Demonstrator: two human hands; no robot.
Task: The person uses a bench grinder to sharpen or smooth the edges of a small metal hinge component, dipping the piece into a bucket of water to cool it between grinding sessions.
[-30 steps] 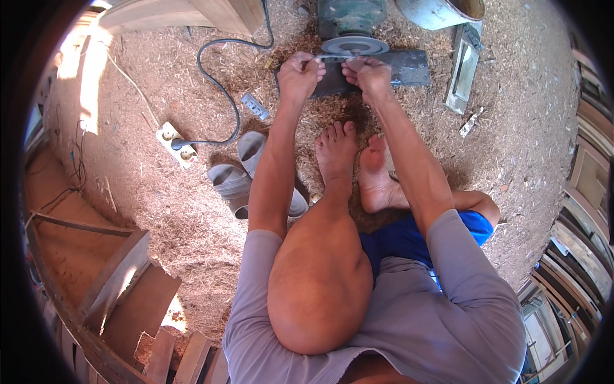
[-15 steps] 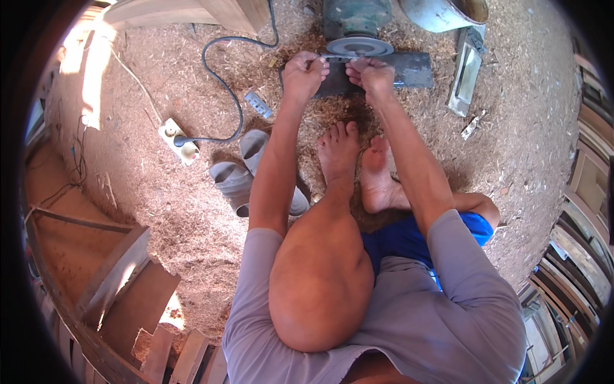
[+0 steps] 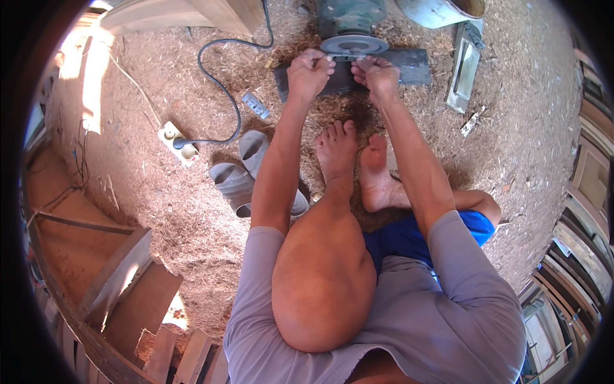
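A round grey grinding wheel (image 3: 354,45) sits on the near end of a green motor housing (image 3: 352,15) at the top middle. Just in front of the wheel, a thin metal blade (image 3: 343,56) spans the gap between my hands, its edge close to or touching the wheel; I cannot tell which. My left hand (image 3: 309,74) pinches the blade's left end, and my right hand (image 3: 377,75) grips the right end with bent fingers. Beneath both hands lies a dark flat board (image 3: 412,66). Fingers partly hide the blade.
My bare feet (image 3: 337,150) rest on shavings-strewn ground. Left of them are grey slippers (image 3: 231,181), a small grey box (image 3: 256,105), and a white power strip (image 3: 171,133) with a dark cord (image 3: 213,78). A hand plane (image 3: 463,72) and white bucket (image 3: 436,14) stand right.
Both hands have shifted slightly to the right along the wheel, with the blade still between them. The whole view has moved a little.
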